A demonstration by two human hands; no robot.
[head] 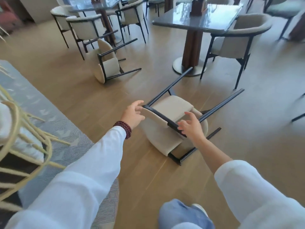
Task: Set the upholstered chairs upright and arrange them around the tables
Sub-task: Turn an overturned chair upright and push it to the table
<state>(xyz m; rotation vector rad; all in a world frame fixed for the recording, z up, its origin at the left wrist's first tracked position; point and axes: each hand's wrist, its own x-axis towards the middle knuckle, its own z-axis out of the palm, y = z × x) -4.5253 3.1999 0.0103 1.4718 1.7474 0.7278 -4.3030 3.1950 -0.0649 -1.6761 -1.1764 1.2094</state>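
Reaching for the tipped-over upholstered chair [166, 129] lying right under both hands; left hand [132, 114] and right hand [189, 126] are spread wide, gripping nothing yet. Next: probably clamp the black frame and swing it upright toward the table [196, 20] beyond.

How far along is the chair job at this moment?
Done: several chairs, like the upright chair, stand at the tables. In hand: the left hand and right hand reach, open, for the near tipped chair. Left: the far tipped chair lies on the floor.
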